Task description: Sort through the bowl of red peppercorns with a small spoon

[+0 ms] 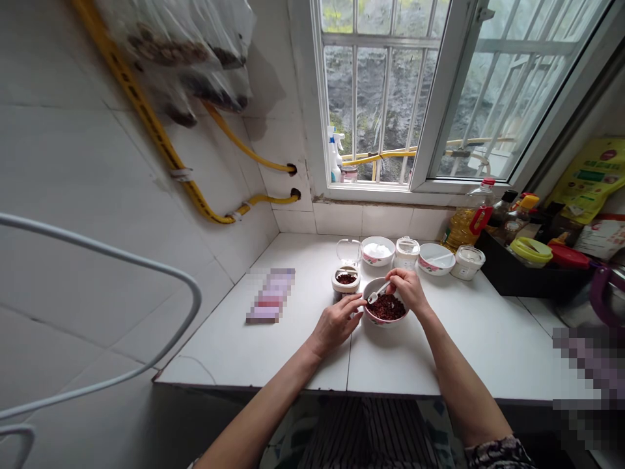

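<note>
My right hand (409, 290) is closed on the handle of a small white spoon (379, 293), whose scoop is over the near bowl. That bowl (378, 322) is white with a pink floral pattern and holds dark red, dried-looking bits (388, 307). At its left side, my left hand (336, 322) has its fingers extended, the index fingertip by the rim and the spoon's scoop. Whether it touches the spoon I cannot tell. Just behind my left hand stands a seasoning jar (338, 286), its clear lid (349, 250) raised, with similar dark bits inside.
Behind are a bowl of white powder (378, 260), a lidded jar (406, 254), another bowl (437, 266) and a second lidded jar (469, 264). An oil bottle (461, 225) and a black condiment bin (508, 273) stand right. A grey curved tube (185, 277) crosses the left.
</note>
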`<action>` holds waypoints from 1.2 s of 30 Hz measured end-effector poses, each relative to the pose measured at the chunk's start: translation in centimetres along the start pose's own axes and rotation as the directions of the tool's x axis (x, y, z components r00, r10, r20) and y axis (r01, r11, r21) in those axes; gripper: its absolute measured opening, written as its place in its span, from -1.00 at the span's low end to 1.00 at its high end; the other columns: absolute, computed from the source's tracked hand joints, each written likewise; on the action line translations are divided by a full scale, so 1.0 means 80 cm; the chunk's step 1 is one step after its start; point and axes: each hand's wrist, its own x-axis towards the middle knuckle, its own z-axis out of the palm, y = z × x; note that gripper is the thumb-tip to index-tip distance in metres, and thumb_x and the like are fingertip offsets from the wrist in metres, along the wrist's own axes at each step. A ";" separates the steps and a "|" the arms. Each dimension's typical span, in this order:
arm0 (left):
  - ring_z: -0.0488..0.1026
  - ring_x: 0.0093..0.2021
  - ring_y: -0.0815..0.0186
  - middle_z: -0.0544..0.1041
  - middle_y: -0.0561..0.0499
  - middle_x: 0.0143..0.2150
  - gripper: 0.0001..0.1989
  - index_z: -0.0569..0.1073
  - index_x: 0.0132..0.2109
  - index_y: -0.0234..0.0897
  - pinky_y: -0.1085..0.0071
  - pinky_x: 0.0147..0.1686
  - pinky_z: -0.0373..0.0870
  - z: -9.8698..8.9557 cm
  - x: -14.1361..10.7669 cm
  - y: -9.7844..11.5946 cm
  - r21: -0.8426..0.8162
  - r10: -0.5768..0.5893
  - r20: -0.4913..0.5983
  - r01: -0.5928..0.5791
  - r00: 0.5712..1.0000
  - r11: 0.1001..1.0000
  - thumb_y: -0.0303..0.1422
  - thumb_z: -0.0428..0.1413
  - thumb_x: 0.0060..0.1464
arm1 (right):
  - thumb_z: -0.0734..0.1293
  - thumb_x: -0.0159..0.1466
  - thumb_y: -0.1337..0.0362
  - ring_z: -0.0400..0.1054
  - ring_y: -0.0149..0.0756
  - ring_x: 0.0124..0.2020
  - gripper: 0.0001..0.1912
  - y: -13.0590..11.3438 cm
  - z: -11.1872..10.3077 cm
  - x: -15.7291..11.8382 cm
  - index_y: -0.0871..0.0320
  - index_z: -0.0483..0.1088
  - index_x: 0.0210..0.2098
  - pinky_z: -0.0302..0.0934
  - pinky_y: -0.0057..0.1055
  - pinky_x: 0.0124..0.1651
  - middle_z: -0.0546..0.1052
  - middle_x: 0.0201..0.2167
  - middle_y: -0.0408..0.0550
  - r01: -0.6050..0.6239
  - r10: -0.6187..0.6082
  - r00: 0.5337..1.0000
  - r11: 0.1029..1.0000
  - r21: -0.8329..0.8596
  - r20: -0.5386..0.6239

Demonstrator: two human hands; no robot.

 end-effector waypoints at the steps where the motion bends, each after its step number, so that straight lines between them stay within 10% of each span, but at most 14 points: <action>1: 0.61 -0.10 0.27 0.54 -0.14 0.08 -0.71 0.42 0.09 -0.20 0.36 -0.17 0.61 0.000 0.000 0.000 0.000 0.001 0.000 -0.001 1.000 1.000 -0.52 0.05 0.26 | 0.21 0.00 0.25 0.37 -0.30 -0.64 -0.84 0.000 0.000 0.000 0.11 0.42 -0.53 0.30 -0.41 -0.46 0.49 -0.74 -0.17 -0.007 0.007 1.000 1.000 0.015 0.003; 14: 0.61 -0.13 0.28 0.54 -0.16 0.07 -0.72 0.42 0.09 -0.21 0.38 -0.22 0.61 0.000 0.001 0.000 -0.005 0.009 -0.010 -0.009 1.000 1.000 -0.51 0.04 0.27 | 0.28 0.08 0.12 0.47 -0.26 -0.51 -0.78 -0.006 -0.003 0.003 0.14 0.42 -0.40 0.38 -0.31 -0.29 0.57 -0.61 -0.08 0.002 0.008 0.998 0.987 0.163 -0.057; 25: 0.61 -0.09 0.25 0.55 -0.15 0.07 -0.69 0.43 0.10 -0.21 0.31 -0.14 0.62 0.001 0.001 -0.001 -0.002 0.005 -0.008 -0.005 1.000 1.000 -0.53 0.05 0.25 | 0.21 0.29 0.38 0.52 -0.14 -0.22 -0.78 -0.024 0.040 -0.021 0.07 0.48 -0.21 0.20 -0.11 0.15 0.68 -0.28 -0.01 0.520 -0.506 0.853 0.800 -0.300 0.129; 32: 0.61 -0.14 0.28 0.55 -0.15 0.07 -0.71 0.43 0.08 -0.21 0.34 -0.18 0.62 -0.002 0.002 0.001 -0.012 -0.015 0.005 0.015 1.000 1.000 -0.52 0.06 0.25 | 0.19 0.28 0.29 0.48 -0.20 -0.41 -0.82 -0.024 -0.002 -0.017 0.10 0.43 -0.32 0.32 -0.31 -0.23 0.59 -0.50 -0.08 0.301 -0.339 0.932 0.920 -0.252 -0.127; 36: 0.61 -0.14 0.27 0.55 -0.14 0.06 -0.69 0.44 0.10 -0.19 0.33 -0.16 0.62 -0.003 0.002 0.002 -0.016 -0.026 0.011 0.026 1.000 1.000 -0.52 0.06 0.25 | 0.20 0.16 0.36 0.39 -0.22 -0.47 -0.82 -0.015 -0.011 -0.008 0.07 0.40 -0.50 0.27 -0.31 -0.20 0.51 -0.61 -0.12 0.263 -0.318 0.946 0.872 -0.412 -0.068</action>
